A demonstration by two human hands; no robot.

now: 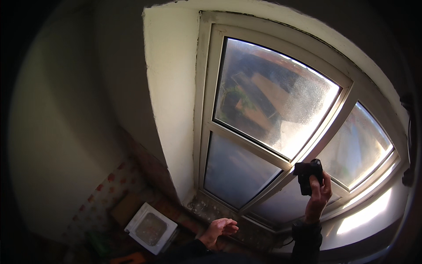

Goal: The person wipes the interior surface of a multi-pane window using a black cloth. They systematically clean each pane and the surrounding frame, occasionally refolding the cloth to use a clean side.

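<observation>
A small black camera-like device [308,176] is held upright in my right hand [319,194], in front of the frame between the window's panes. The fingers wrap its right side and the thumb lies across its near face. My left hand [220,231] is lower and further left, above the dark, stained window sill [211,208]. It holds nothing that shows, its fingers are bent and point right. Ahead of me stands the pale window frame [250,138] with dusty glass panes [260,89]. Both forearms wear dark sleeves.
At the lower left, a white-rimmed container or appliance [151,229] with a translucent panel stands beside a brown board or box [127,208]. An orange object [128,258] lies at the bottom edge. The plastered wall edge [158,115] juts forward left of the window.
</observation>
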